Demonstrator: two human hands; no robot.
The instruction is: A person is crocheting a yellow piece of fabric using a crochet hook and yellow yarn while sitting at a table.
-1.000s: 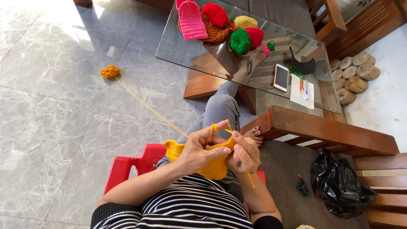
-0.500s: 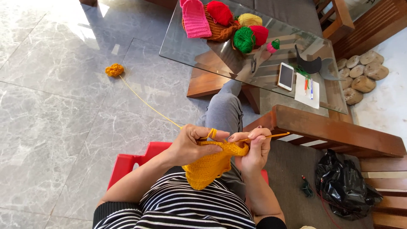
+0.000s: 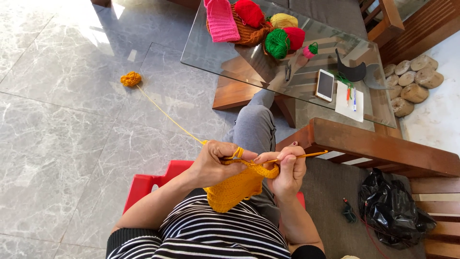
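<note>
Now, left hand (image 3: 218,163): curled shut on the top edge of the knitted piece (image 3: 235,187), with the yarn strand (image 3: 165,115) looped over its forefinger.
Right hand (image 3: 286,169): fingers pressed together, pinching the hook (image 3: 306,155) and the piece's right corner.
Knitted piece: orange-yellow, stretched between both hands and hanging below them over the striped shirt (image 3: 211,235).
Hook: thin, its free end pointing right, away from the right hand.
Yarn strand: runs up and left from the left hand to a small yarn ball (image 3: 130,78) on the tiled floor (image 3: 57,134), well apart.
Basket (image 3: 251,33): on the glass table (image 3: 230,60) far ahead of the hands; holds red, yellow and green yarn balls, with a pink knit lying over its left rim.
Black bag (image 3: 395,211): right of the right hand, crumpled; contents hidden.
</note>
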